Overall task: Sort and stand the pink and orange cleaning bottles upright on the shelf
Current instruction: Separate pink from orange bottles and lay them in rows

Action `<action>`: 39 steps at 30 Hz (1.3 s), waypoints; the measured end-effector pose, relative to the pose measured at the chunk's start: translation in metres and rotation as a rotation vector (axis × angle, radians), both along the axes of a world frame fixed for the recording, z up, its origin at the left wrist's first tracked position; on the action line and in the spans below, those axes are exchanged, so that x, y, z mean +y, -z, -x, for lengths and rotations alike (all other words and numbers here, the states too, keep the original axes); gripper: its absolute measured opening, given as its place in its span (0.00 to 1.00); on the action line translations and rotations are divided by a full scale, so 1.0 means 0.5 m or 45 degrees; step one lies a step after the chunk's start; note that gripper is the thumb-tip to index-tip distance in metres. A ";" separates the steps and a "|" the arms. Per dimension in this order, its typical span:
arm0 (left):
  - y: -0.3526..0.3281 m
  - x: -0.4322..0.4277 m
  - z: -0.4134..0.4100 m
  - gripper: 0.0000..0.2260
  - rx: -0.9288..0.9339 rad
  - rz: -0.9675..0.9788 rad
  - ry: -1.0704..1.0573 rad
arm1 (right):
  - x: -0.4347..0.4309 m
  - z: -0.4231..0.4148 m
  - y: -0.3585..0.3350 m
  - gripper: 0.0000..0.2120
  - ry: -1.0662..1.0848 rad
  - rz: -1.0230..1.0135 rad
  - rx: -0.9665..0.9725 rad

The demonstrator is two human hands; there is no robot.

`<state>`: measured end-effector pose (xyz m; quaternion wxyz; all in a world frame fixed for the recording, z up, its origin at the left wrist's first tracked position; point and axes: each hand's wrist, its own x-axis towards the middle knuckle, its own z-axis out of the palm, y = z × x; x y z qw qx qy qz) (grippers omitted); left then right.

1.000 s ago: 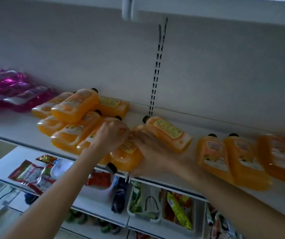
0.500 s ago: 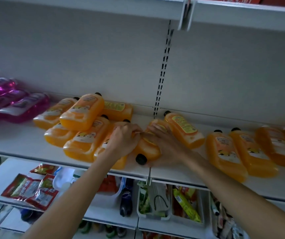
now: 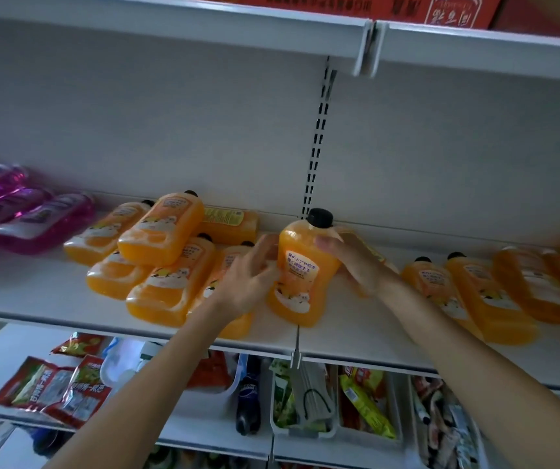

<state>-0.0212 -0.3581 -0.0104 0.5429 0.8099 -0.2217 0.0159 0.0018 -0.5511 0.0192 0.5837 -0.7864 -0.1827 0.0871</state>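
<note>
An orange bottle (image 3: 300,275) with a black cap (image 3: 319,218) stands upright near the front edge of the white shelf (image 3: 35,292), held between both hands: the left hand (image 3: 250,279) presses its spread fingers against the bottle's left side, and the right hand (image 3: 356,262) wraps its fingers around the right shoulder. A pile of orange bottles (image 3: 157,252) lies flat just left of it, more orange bottles (image 3: 468,289) lie to the right, and pink bottles (image 3: 25,214) lie on their sides at the far left.
</note>
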 end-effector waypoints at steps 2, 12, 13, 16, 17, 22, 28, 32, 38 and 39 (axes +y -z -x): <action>0.008 -0.008 -0.011 0.27 -0.023 -0.214 0.076 | -0.006 -0.002 0.006 0.33 0.077 -0.033 0.046; 0.021 -0.030 -0.016 0.48 -0.077 -0.710 -0.043 | -0.001 0.011 0.010 0.18 0.582 0.065 -0.409; 0.022 -0.032 -0.016 0.47 -0.110 -0.721 -0.053 | -0.002 0.014 0.012 0.19 0.701 0.071 -0.507; 0.027 -0.040 -0.012 0.45 -0.170 -0.759 -0.076 | -0.007 0.023 0.031 0.28 0.699 0.175 -0.596; 0.024 -0.041 -0.010 0.44 -0.161 -0.777 -0.089 | -0.006 0.027 0.042 0.33 0.611 0.246 -0.555; 0.007 -0.029 0.005 0.38 -0.163 -0.786 -0.048 | -0.004 0.042 0.088 0.52 0.495 0.280 -0.257; 0.016 -0.023 -0.004 0.48 -0.195 -0.957 0.058 | -0.001 0.049 0.097 0.46 0.492 0.084 -0.199; 0.029 -0.026 -0.019 0.53 -0.218 -0.843 -0.003 | 0.004 0.046 0.103 0.41 0.482 0.083 -0.263; 0.034 -0.020 -0.021 0.53 -0.288 -0.783 -0.045 | 0.025 0.030 0.094 0.40 0.365 0.304 -0.358; 0.033 -0.022 -0.020 0.51 -0.288 -0.764 -0.061 | 0.029 0.027 0.092 0.36 0.342 0.338 -0.333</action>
